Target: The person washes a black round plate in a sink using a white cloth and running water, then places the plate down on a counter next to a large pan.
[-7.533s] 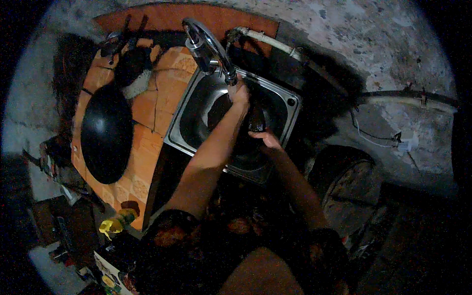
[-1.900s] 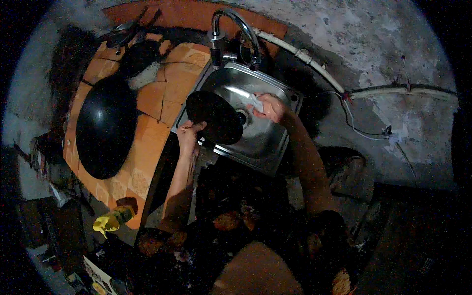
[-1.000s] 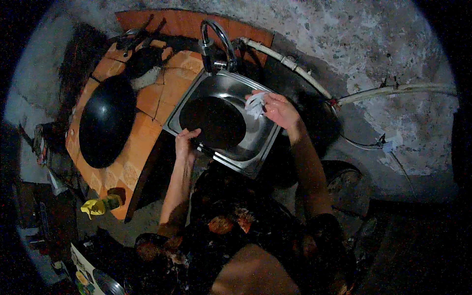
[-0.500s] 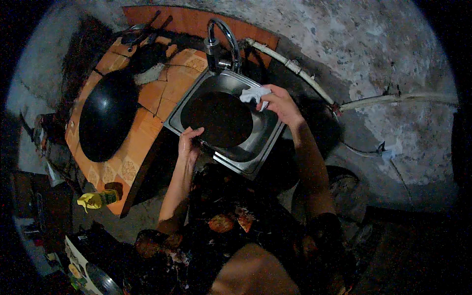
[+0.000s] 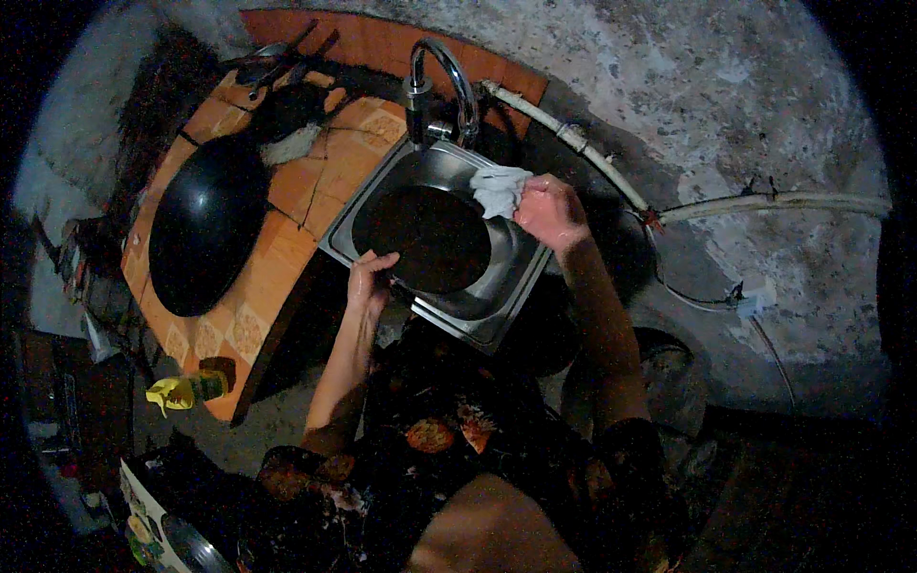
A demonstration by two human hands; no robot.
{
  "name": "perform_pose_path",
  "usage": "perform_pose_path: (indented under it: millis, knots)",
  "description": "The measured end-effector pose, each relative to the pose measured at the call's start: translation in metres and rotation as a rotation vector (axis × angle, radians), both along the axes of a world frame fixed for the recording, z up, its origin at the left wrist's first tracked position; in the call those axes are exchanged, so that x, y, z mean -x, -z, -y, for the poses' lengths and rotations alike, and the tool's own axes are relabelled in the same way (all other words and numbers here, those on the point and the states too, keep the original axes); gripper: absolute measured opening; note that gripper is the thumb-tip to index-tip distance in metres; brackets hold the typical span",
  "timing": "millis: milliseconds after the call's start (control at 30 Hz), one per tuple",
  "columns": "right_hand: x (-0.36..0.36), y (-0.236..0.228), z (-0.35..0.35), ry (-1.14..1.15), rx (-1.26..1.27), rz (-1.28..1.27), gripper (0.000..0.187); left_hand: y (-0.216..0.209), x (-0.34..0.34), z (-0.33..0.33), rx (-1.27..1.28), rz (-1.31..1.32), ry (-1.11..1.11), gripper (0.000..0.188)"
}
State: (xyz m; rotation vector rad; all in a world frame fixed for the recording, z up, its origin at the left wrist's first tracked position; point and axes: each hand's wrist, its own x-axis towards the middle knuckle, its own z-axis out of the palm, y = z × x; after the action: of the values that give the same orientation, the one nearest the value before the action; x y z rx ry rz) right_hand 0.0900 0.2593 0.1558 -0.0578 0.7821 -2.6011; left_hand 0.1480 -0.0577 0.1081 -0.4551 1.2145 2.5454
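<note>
Left hand: (image 5: 368, 279) thumb on top, gripping the near-left edge of the pan; 7.5 s ago it was up under the tap.
Pan: (image 5: 425, 234) dark, round, over the sink basin; lies more squarely across it than 1.9 s ago, now hiding the drain. Inner surface too dark to read.
Right hand: (image 5: 554, 212) closed on the white cloth, fingers curled tighter than half a second ago.
Cloth: (image 5: 497, 191) bunched, hanging at the pan's far-right edge; contact unclear. Was over the basin near the drain 1.9 s ago.
Sink: (image 5: 449, 329) steel, rim showing around the pan.
Wok: (image 5: 202, 229) black, on the orange tiled counter (image 5: 285, 250), unmoved there.
Tap: (image 5: 417, 95) curved, behind the basin.
</note>
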Motion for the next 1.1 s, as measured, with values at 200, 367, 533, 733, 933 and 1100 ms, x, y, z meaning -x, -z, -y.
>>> perform_pose_path:
  millis: [200, 367, 533, 733, 933, 1100]
  knots:
    - [-0.016, -0.013, 0.041, 0.165, -0.188, 0.148, 0.028, -0.001, -0.004, 0.001, 0.072, 0.054, -0.004, 0.022]
    - [-0.018, -0.015, 0.027, 0.115, -0.507, -0.124, 0.028, -0.003, -0.003, -0.001, 0.046, 0.049, 0.042, 0.022]
    - [-0.015, -0.01, 0.019, 0.107, -0.399, 0.096, 0.025, -0.007, -0.007, 0.001, 0.146, 0.125, 0.034, 0.023]
    - [-0.021, -0.023, 0.032, 0.041, -0.236, 0.069, 0.027, 0.009, -0.006, 0.005, 0.095, 0.093, 0.084, 0.023]
    - [-0.02, -0.014, 0.043, 0.144, -0.297, 0.066, 0.027, 0.013, -0.011, 0.013, -0.013, 0.063, 0.053, 0.017]
    - [-0.009, -0.023, 0.062, 0.353, -0.486, -0.208, 0.032, 0.031, -0.014, 0.023, -0.143, 0.059, 0.046, 0.019]
